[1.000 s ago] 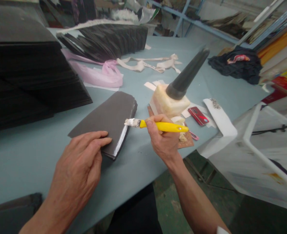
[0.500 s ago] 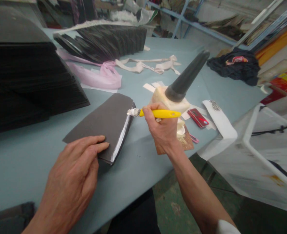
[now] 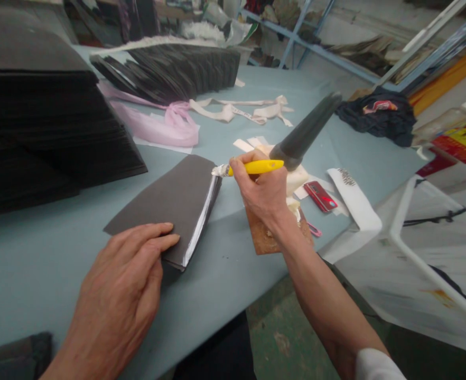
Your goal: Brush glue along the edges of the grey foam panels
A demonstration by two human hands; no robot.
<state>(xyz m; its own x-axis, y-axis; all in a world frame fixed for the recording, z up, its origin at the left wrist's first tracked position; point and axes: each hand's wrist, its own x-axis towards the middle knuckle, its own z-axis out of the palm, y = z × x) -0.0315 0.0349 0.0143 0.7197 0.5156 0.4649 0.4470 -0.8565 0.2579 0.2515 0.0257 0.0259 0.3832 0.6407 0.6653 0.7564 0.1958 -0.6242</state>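
Pinning the fanned stack of dark sheets (image 3: 165, 206) to the pale blue surface (image 3: 225, 279), the open left hand (image 3: 116, 301) seemingly held them steady for the right hand (image 3: 262, 192), which gripped a yellow-handled brush (image 3: 257, 167), its whitened bristles at the stack's edge.

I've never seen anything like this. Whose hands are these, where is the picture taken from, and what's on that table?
There's no machine here: these are a person's bare hands, seen from one camera worn on their head. The left hand rests on a fanned stack of dark sheets. The right hand holds a yellow-handled brush, its white-coated tip at the stack's edge. The pale blue table also bears a dark cone in a pale block, a red mobile phone and pink ribbon.
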